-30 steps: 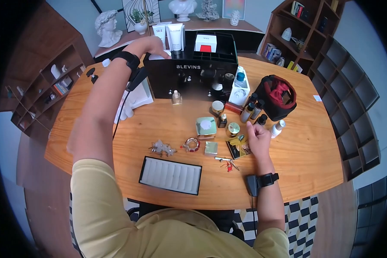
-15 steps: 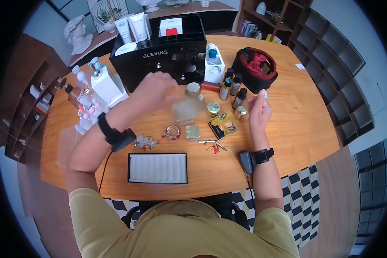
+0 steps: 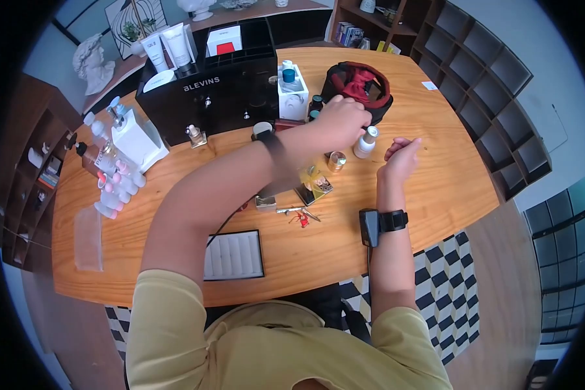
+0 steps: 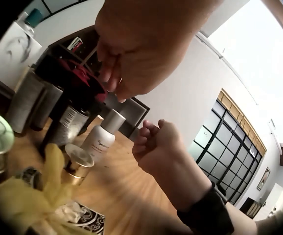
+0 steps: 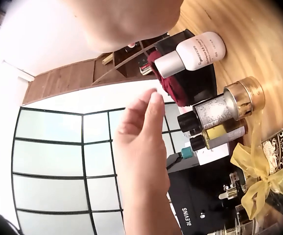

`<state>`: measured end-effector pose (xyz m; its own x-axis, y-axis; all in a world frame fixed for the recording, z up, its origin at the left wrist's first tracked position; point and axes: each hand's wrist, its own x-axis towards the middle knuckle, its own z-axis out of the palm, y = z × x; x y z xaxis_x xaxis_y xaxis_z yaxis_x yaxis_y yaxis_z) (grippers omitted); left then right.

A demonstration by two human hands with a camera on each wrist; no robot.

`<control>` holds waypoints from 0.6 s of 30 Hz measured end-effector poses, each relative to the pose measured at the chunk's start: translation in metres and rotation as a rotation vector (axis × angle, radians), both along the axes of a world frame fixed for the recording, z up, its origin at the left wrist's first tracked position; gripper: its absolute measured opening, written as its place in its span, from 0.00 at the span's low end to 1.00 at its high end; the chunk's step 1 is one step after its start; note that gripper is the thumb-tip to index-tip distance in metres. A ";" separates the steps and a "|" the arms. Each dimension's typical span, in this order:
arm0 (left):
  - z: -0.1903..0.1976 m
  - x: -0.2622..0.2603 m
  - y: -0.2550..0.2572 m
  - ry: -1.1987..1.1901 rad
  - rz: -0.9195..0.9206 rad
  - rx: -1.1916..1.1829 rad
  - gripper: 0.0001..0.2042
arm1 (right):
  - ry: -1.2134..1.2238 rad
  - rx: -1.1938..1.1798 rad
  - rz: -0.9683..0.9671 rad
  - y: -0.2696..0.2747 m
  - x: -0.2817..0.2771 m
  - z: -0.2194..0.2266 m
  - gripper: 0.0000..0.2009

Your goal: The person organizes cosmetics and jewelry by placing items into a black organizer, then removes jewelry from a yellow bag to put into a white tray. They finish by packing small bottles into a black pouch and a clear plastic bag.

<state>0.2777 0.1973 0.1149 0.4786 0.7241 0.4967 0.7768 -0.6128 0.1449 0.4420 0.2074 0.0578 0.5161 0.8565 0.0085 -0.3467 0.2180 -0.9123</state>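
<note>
My left hand (image 3: 346, 122) reaches across the table in the head view, above the dark bottles and beside the black and red bag (image 3: 381, 107). Its fingers bend loosely downward in the left wrist view, and I see nothing in them. A white bottle (image 3: 365, 143) and a gold jar (image 3: 336, 161) stand just below that hand. The right hand (image 3: 402, 159) is to the right of the white bottle, apart from it, with loosely curled fingers and nothing held. Near the left forearm lies a patterned box with a yellow ribbon (image 4: 56, 181).
A black box (image 3: 208, 107) labelled BLEVINS stands at the back, with tubes on top. Pink and white bottles (image 3: 120, 188) stand at the left. Nearer me are a white compartment tray (image 3: 234, 255), partly behind the left arm, and a small red ornament (image 3: 303, 220).
My left hand has come down from the black box's left end and swung right to the bag. The right hand has turned, its fingers now more spread from the thumb. The head view has shifted.
</note>
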 end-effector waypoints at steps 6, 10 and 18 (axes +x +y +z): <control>-0.020 0.038 0.023 0.270 0.044 -0.091 0.09 | 0.035 -0.024 0.039 0.008 0.000 -0.012 0.24; -0.009 0.033 0.012 0.218 -0.027 -0.063 0.12 | -0.046 -0.046 0.060 0.022 0.006 -0.027 0.24; 0.097 -0.116 -0.070 -0.244 0.310 -0.096 0.13 | -0.076 -0.052 0.124 0.008 -0.007 -0.018 0.22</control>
<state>0.1615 0.1269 0.2116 0.1068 0.8640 0.4920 0.8581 -0.3301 0.3934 0.4348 0.2154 0.0401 0.4055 0.9141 -0.0028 -0.2975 0.1291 -0.9459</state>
